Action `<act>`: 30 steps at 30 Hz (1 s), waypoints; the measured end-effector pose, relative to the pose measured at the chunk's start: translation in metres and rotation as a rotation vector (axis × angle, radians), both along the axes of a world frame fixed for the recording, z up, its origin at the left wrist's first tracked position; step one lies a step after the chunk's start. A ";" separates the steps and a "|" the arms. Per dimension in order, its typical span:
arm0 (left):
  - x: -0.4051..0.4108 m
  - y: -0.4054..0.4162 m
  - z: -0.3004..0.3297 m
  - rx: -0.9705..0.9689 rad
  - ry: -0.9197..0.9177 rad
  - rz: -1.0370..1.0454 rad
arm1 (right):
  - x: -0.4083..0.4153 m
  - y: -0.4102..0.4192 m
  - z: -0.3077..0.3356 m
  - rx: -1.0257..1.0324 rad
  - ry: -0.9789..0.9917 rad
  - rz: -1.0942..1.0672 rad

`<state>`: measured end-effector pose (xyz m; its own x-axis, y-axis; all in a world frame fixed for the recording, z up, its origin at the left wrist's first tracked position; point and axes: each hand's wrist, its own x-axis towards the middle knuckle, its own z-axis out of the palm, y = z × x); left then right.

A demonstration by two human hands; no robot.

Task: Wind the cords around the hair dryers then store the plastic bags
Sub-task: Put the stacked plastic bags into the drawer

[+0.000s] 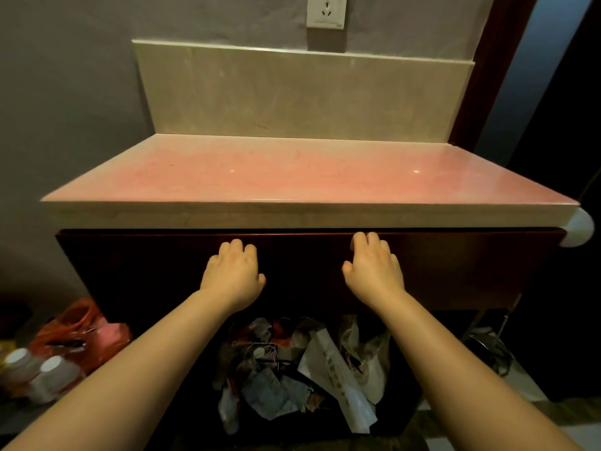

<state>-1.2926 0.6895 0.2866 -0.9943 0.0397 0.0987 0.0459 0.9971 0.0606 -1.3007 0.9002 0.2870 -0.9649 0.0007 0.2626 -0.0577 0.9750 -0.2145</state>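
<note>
Plastic bags (305,362) are lying crumpled in a dark bin below the cabinet front (130,265): light, limp, probably slippery, best pinched by a bunched fold. Left hand (232,275) and right hand (374,268) are curling fingers onto the cabinet's top edge.

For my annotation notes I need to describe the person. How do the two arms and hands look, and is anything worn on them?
Both forearms are bare as far as the picture shows; no sleeve is visible. The left hand and the right hand wear no glove, and no watch, bracelet or ring can be seen. The fingernails are hidden.
</note>
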 end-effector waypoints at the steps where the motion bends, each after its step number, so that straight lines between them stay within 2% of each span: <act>1: -0.001 0.001 0.000 -0.006 -0.008 0.002 | -0.002 0.000 0.000 -0.003 0.001 -0.001; 9: -0.016 0.003 0.002 -0.033 -0.062 0.031 | -0.017 0.000 -0.007 0.022 -0.009 0.006; 17: -0.020 0.014 0.006 -0.033 -0.107 0.116 | -0.020 0.006 -0.011 0.045 0.092 0.040; 23: -0.030 0.011 0.037 -0.040 0.037 0.089 | -0.027 0.023 0.011 0.022 0.144 0.072; 30: -0.031 0.027 0.064 0.095 0.045 -0.067 | -0.034 0.049 0.043 -0.001 -0.059 0.220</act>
